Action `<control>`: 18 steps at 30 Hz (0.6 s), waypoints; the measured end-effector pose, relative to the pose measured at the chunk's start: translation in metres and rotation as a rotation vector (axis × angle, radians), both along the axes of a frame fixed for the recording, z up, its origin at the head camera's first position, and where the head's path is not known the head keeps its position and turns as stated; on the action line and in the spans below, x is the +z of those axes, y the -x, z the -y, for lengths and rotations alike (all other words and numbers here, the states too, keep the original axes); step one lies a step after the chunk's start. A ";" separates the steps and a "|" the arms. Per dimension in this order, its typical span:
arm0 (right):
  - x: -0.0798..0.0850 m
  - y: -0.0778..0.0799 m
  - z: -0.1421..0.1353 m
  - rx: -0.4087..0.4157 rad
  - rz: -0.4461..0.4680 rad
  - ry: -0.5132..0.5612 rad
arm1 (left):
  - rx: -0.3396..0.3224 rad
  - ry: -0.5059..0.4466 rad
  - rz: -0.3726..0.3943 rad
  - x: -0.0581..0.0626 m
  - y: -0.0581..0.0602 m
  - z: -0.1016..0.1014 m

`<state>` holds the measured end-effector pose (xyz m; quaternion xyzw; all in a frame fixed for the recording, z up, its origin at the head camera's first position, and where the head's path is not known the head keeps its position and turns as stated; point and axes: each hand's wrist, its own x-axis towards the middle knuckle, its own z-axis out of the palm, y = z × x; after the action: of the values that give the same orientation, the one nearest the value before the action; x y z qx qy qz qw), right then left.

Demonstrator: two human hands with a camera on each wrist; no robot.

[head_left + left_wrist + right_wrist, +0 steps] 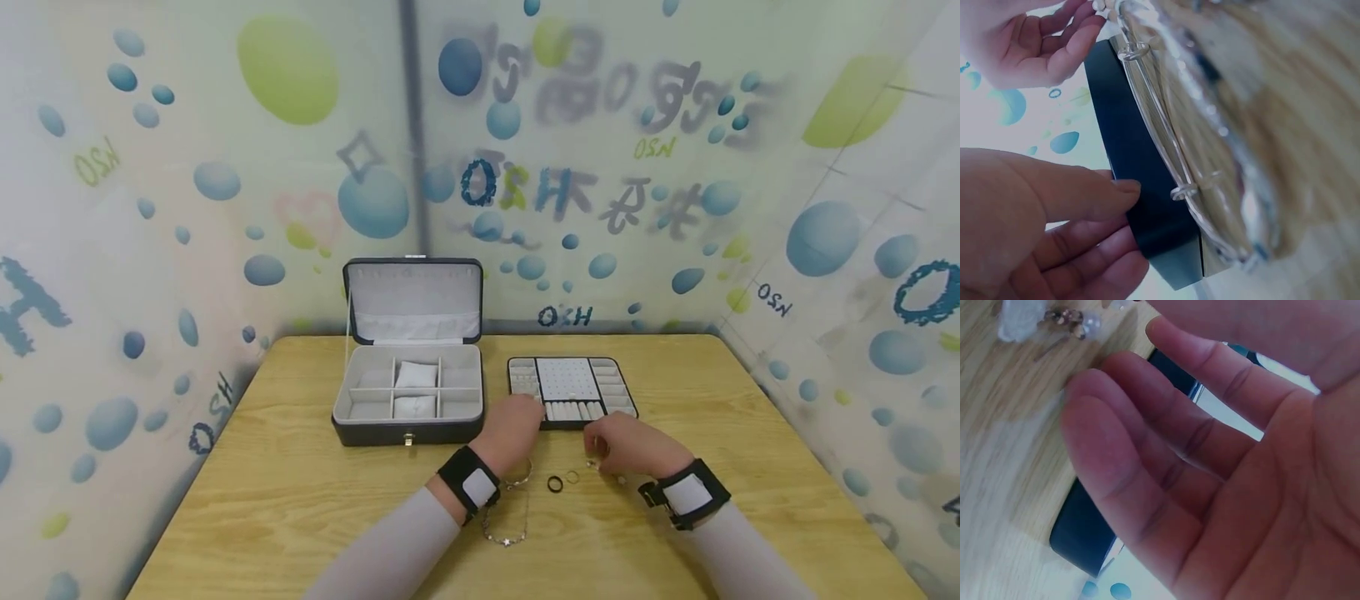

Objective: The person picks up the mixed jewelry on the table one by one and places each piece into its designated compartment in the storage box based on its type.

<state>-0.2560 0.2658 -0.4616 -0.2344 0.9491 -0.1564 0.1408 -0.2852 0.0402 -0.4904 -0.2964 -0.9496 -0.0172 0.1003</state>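
Observation:
My left hand (513, 429) grips the near left corner of a black-edged jewelry tray (566, 379), thumb on its dark side wall (1100, 112) and fingers curled beneath. The right hand (630, 446) is low over the table in front of the tray, its fingers curled. Its thumb and fingertips pinch a small earring (591, 463), mostly hidden by the hand. Another earring (621, 480) lies beneath that wrist. Between the hands are a black ring (555, 484) and a thin gold ring (573, 477). A silver bangle (1179, 192) looms close in the left wrist view.
An open black jewelry box (408, 433) stands left of the tray, its lid raised, with small white cushions (416, 375) in the middle compartments. A silver chain with a star (506, 542) lies near my left wrist. Patterned walls (525, 292) enclose the wooden table (247, 500).

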 end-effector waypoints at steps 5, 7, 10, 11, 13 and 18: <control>-0.003 0.000 0.004 -0.010 0.001 -0.004 | -0.008 -0.023 -0.012 0.000 -0.001 0.002; -0.004 0.000 0.007 0.005 -0.010 -0.003 | -0.002 -0.034 -0.014 0.000 -0.001 0.002; -0.005 0.001 0.009 0.034 -0.031 -0.002 | 0.007 -0.044 -0.016 0.001 0.000 0.003; -0.005 0.002 0.009 0.043 -0.037 -0.005 | 0.009 -0.048 -0.016 0.001 0.000 0.003; -0.007 0.003 0.009 0.050 -0.046 -0.007 | 0.009 -0.054 -0.012 0.001 0.000 0.003; -0.010 0.004 0.009 0.053 -0.061 -0.001 | 0.005 -0.052 0.000 0.001 0.000 0.003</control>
<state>-0.2598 0.2572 -0.4720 -0.2639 0.9465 -0.1451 0.1161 -0.2847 0.0374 -0.4895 -0.2914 -0.9495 -0.0418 0.1083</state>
